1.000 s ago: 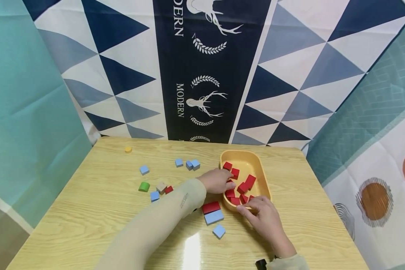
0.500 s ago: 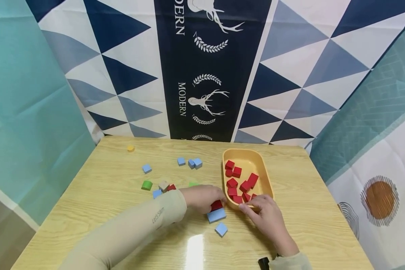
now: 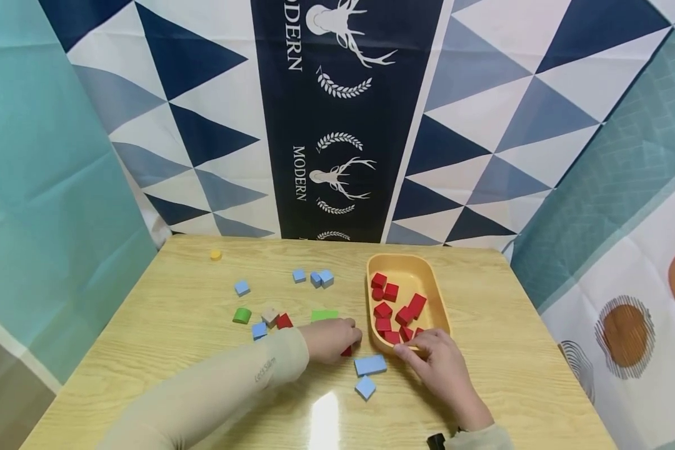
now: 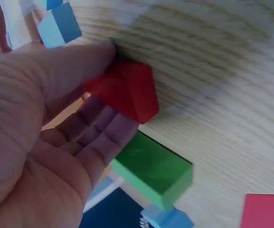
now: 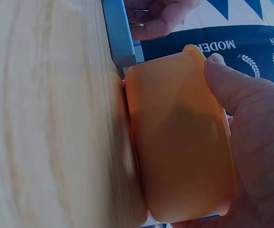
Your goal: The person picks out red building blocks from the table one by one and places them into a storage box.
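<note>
My left hand (image 3: 333, 340) is low over the table, left of the yellow tray (image 3: 410, 267). Thumb and fingers pinch a red block (image 4: 136, 92), mostly covered by the hand in the head view. Just behind that hand lies a green rectangular block (image 3: 324, 315); a long blue block (image 3: 370, 365) is to its right, with a blue square block (image 3: 365, 387) in front. At the tray's near end, my right hand (image 3: 443, 369) grips the rim, thumb over the edge in the right wrist view. Several red blocks (image 3: 416, 305) sit inside the tray.
Left of the left hand are a red block (image 3: 284, 321), a beige block (image 3: 270, 316), a blue block (image 3: 259, 330) and a green curved block (image 3: 242, 315). More blue blocks (image 3: 326, 278) and a yellow round piece (image 3: 216, 254) lie farther back. Patterned cloth hangs behind the table.
My left hand has left the tray's left side, come down to the red block beside the long blue block, and drawn it left. The long blue block has shifted slightly right. The right hand stays on the rim.
</note>
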Demonstrator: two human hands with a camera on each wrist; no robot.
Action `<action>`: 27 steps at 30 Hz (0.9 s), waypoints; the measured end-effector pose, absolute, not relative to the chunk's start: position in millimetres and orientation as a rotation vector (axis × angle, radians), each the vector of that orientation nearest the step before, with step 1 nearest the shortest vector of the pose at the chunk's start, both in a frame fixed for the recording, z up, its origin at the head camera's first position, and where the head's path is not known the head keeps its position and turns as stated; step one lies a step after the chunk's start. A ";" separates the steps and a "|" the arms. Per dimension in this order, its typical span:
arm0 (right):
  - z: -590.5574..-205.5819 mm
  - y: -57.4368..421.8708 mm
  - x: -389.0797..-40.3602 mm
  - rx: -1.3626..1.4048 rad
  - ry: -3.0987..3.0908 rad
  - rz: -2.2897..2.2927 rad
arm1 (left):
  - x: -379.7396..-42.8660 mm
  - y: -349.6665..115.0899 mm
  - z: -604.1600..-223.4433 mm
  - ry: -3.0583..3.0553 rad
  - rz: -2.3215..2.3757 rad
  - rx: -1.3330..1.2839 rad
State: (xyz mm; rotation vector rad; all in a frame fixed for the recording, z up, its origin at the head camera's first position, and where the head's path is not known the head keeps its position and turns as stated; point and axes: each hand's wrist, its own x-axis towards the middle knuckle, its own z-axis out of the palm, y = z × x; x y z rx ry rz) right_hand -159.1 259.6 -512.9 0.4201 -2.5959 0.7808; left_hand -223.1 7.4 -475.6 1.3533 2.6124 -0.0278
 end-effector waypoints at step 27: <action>-509.5 260.2 -159.2 0.473 -2.571 0.789 | -272.4 95.5 -467.5 2.793 0.413 1.237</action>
